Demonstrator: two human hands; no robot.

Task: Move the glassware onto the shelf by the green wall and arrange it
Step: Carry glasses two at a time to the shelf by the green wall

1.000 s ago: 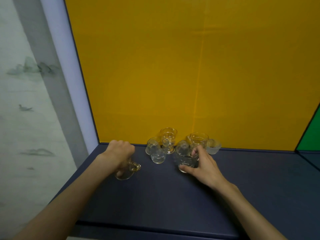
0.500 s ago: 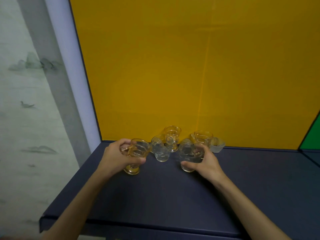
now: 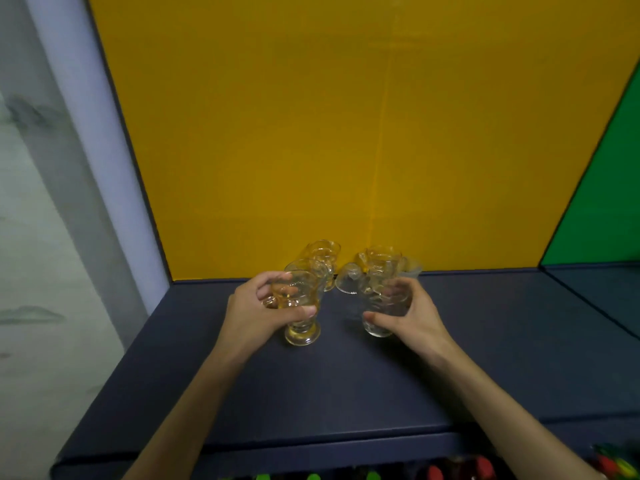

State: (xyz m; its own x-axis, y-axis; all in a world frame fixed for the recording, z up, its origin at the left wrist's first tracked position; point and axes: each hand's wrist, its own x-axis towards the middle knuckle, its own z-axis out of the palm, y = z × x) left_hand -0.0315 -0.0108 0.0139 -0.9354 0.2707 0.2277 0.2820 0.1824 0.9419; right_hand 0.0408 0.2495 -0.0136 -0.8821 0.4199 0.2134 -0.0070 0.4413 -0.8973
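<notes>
My left hand (image 3: 254,315) grips an amber footed glass (image 3: 300,308), held upright just above the dark blue shelf (image 3: 346,386). My right hand (image 3: 412,311) grips a clear glass (image 3: 381,308), lifted a little and tilted. Behind them, against the yellow wall, stand more glasses: an amber one (image 3: 323,254), a clear one (image 3: 308,268) partly hidden by the held amber glass, a clear one lying on its side (image 3: 348,280), another amber one (image 3: 382,263) and a small frosted bowl (image 3: 414,266). The green wall (image 3: 602,202) is at the far right.
The dark blue shelf runs right into the section by the green wall (image 3: 602,282). A grey-white wall panel (image 3: 69,202) bounds the left side. Red and green objects (image 3: 450,472) show on a lower level below the shelf's front edge.
Both hands have drawn back from the cluster toward me, each with its glass. The left hand turned the amber glass upright from lying tilted a second ago.
</notes>
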